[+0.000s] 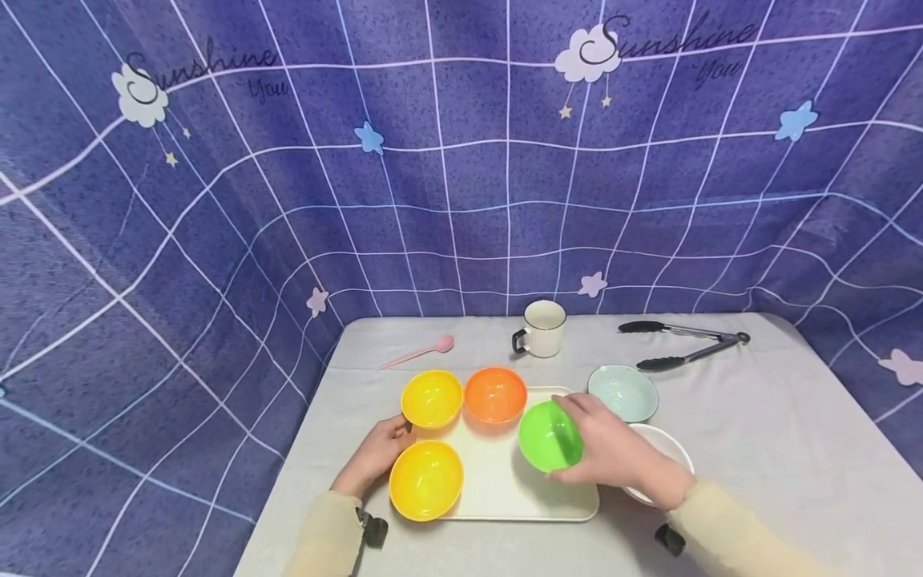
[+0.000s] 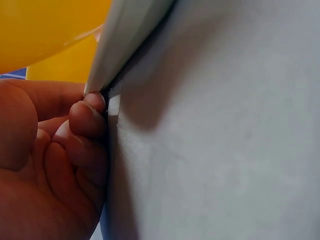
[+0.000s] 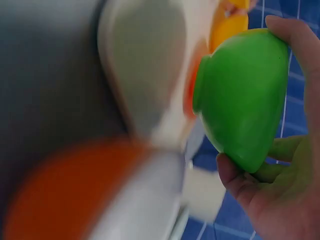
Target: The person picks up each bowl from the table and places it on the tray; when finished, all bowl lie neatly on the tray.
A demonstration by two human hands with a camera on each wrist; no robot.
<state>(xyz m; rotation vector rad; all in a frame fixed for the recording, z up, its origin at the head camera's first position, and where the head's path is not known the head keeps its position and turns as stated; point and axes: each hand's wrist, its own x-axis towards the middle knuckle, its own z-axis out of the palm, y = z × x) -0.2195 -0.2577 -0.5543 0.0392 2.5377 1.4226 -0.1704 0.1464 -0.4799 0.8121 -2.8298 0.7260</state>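
Note:
A cream tray [image 1: 505, 489] lies on the grey table. On it stand two yellow bowls [image 1: 431, 397] [image 1: 425, 479] and an orange bowl [image 1: 494, 393]. My right hand [image 1: 613, 449] grips a green bowl [image 1: 550, 437] tilted above the tray's right part; in the right wrist view the green bowl [image 3: 242, 97] sits between thumb and fingers [image 3: 235, 175]. My left hand [image 1: 382, 450] holds the tray's left edge; in the left wrist view its curled fingers [image 2: 87, 117] press against the tray's rim [image 2: 125, 35].
A white mug [image 1: 542, 328] stands behind the tray, a pink spoon [image 1: 421, 351] to its left, black tongs [image 1: 681, 344] at the back right. A pale blue bowl [image 1: 623, 391] and a white bowl [image 1: 667, 449] sit right of the tray. Blue cloth walls surround the table.

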